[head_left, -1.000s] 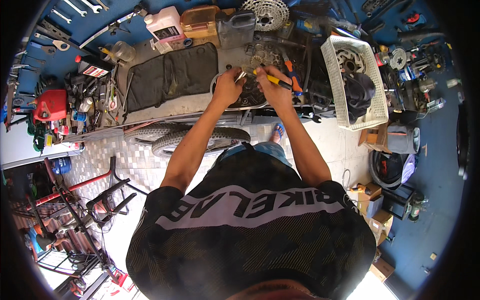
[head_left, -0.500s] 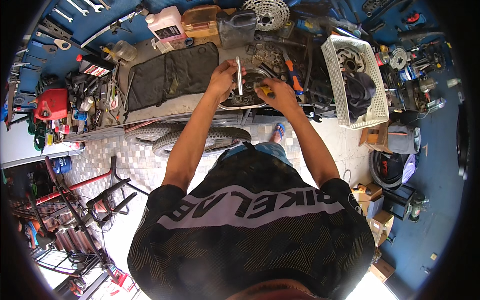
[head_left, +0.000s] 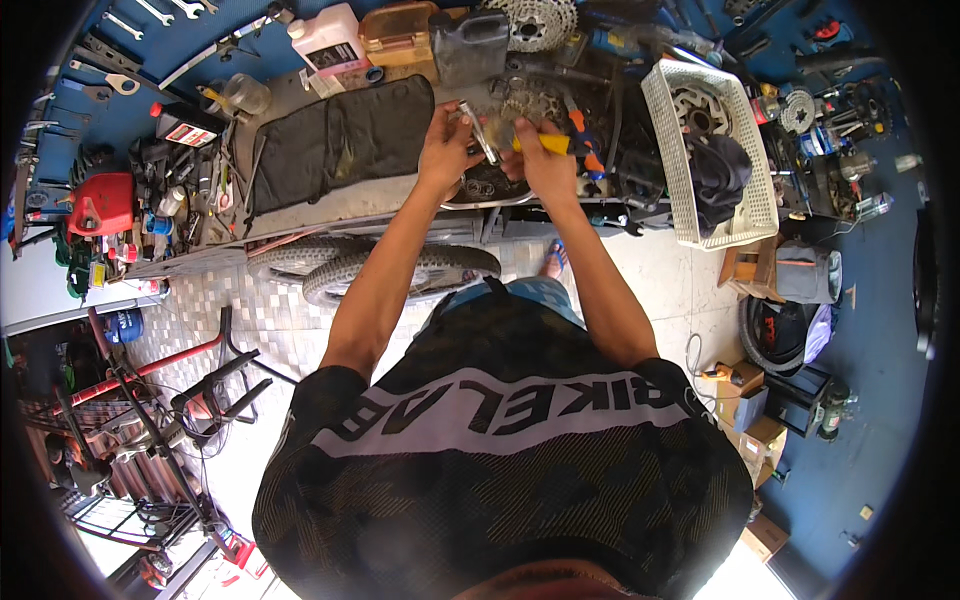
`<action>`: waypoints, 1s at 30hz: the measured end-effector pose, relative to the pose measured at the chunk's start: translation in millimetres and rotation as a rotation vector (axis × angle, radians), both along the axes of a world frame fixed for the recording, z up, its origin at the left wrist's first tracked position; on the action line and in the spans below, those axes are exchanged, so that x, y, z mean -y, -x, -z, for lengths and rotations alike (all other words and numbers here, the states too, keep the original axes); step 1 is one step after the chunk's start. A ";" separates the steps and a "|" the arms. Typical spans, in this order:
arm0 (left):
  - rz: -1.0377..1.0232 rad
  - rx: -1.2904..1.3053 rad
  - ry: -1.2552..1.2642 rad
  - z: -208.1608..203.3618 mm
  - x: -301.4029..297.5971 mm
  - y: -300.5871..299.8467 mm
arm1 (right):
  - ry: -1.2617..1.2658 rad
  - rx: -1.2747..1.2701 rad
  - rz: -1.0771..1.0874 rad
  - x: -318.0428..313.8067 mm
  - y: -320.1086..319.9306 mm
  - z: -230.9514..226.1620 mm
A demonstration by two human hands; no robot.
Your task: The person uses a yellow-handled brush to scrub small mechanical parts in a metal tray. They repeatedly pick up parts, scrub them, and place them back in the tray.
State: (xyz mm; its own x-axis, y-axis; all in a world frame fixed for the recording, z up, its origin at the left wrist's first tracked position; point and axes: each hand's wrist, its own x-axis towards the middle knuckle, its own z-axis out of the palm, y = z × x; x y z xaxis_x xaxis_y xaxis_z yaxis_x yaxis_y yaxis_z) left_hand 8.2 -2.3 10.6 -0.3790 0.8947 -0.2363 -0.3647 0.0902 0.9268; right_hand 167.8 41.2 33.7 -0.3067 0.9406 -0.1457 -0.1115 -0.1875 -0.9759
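My left hand [head_left: 445, 150] is closed around a slim silver metal rod [head_left: 480, 135], which slants over the bench with its lower end toward my right hand. Closed on a yellow-handled tool [head_left: 554, 144], my right hand [head_left: 546, 168] is close beside that end. The working end of the tool is smeared by motion, so its kind is unclear, and I cannot tell whether it touches the rod. Beneath both hands is a metal-rimmed tray [head_left: 490, 203] with dark small parts in it, partly hidden by them.
A black fabric tool roll [head_left: 340, 140] lies on the bench to the left. An orange-and-blue handled tool [head_left: 583, 135] lies right of my hands, near a white plastic basket [head_left: 660, 150]. Bottles and a bicycle cassette [head_left: 530, 22] stand behind. Bicycle wheels [head_left: 400, 275] are under the bench.
The rod has tilted from nearly upright to slanting, its lower end rising. My right hand has moved up and slightly left, bringing the yellow-handled tool beside the rod.
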 end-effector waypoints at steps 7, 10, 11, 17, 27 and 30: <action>-0.067 0.063 -0.055 -12.3 -2.0 -5.4 | -0.033 0.120 0.006 2.5 -14.7 23.3; -0.057 -0.043 -0.037 -0.4 1.6 -13.2 | -0.176 0.008 0.006 18.9 2.5 -4.9; -0.064 -0.025 -0.053 -4.5 -0.4 -13.3 | -0.139 0.074 0.012 17.0 -2.4 1.7; -0.067 0.107 -0.084 -10.9 -3.3 4.0 | -0.086 0.310 -0.016 6.5 -39.6 35.5; -0.013 0.023 -0.025 13.8 -7.8 15.0 | -0.669 0.890 -0.276 -10.6 -57.9 42.2; 0.009 0.005 -0.012 12.8 -5.5 10.6 | -0.216 0.689 -0.207 -34.4 -50.5 41.9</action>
